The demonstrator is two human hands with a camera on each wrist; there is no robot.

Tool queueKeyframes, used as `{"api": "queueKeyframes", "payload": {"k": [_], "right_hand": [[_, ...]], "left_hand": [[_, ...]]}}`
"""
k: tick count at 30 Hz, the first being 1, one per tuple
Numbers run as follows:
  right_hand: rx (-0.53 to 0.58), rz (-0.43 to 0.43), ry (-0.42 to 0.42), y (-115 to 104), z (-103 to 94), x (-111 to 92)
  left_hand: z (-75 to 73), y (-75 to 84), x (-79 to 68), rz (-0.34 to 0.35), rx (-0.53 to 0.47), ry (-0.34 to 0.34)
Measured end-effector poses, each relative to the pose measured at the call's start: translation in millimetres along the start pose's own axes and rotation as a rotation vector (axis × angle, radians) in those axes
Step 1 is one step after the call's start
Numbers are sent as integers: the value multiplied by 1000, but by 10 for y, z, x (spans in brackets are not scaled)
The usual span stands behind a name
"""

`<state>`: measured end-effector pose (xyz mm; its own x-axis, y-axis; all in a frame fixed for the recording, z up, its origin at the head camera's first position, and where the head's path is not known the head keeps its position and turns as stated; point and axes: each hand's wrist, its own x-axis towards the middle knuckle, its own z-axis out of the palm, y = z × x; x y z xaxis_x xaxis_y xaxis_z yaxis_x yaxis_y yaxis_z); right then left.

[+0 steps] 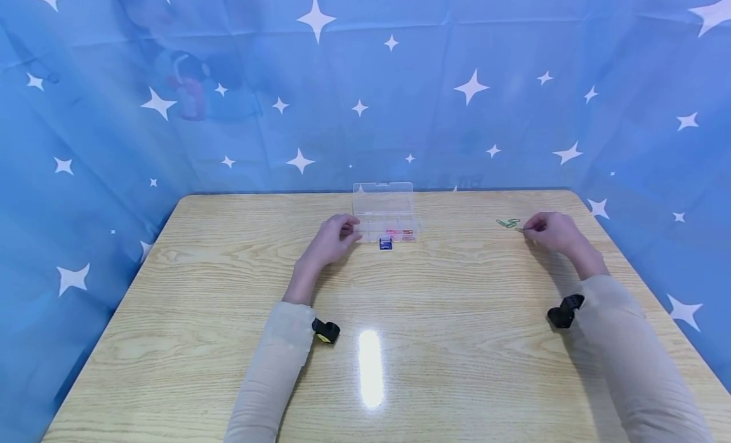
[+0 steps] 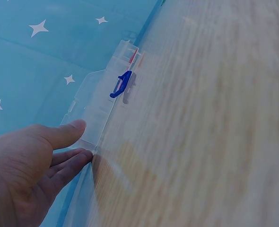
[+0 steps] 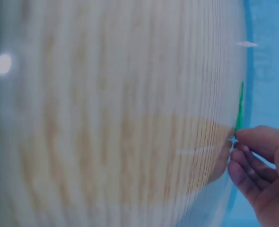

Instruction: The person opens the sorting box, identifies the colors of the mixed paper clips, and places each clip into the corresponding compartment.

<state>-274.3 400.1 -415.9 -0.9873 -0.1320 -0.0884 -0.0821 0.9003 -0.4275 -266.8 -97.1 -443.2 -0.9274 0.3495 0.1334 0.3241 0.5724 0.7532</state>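
A clear plastic compartment box (image 1: 377, 226) with its lid (image 1: 382, 198) raised stands near the table's far edge. Red paper clips (image 1: 400, 232) lie in its right part, and a blue latch-like piece (image 1: 385, 244) is at its front side. My left hand (image 1: 337, 237) holds the box's left end, thumb and fingers apart around the corner. Far to the right, my right hand (image 1: 551, 230) pinches a small paper clip (image 1: 519, 230) between thumb and finger. Just left of those fingertips, several green paper clips (image 1: 508, 223) lie on the wood; in the right wrist view they appear as a green sliver (image 3: 240, 106).
The wooden table (image 1: 434, 316) ends at the back against a blue curtain (image 1: 400, 100) printed with white stars. Black wrist cameras (image 1: 327, 332) sit on both sleeves. A bright light reflection lies on the front middle of the tabletop.
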Motion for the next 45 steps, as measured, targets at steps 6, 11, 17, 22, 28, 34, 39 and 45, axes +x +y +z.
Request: {"api": "queueKeyframes", "payload": {"k": [6,11,17,22,28,34,39,45], "right_hand": [[4,-9,13,-20,8,-2],[2,-16,23,-25,19,-1],[7,-4,25,-57,38,1],[14,-23,31,-92,53,19],[10,-52,37,-157,54,50],[10,-86,35,-263,51,73],[5,-130,54,-383,66,103],[22,-160,55,-533,85,139]], "left_hand": [[4,-3,-13,-10,12,-2],[5,3,-18,-18,13,0],[6,9,-11,-16,12,3],[3,11,-10,-10,12,2],[3,12,-4,-8,1,0],[6,1,2,0,3,9],[7,-2,2,0,5,9],[1,12,-6,-9,-2,1]]}}
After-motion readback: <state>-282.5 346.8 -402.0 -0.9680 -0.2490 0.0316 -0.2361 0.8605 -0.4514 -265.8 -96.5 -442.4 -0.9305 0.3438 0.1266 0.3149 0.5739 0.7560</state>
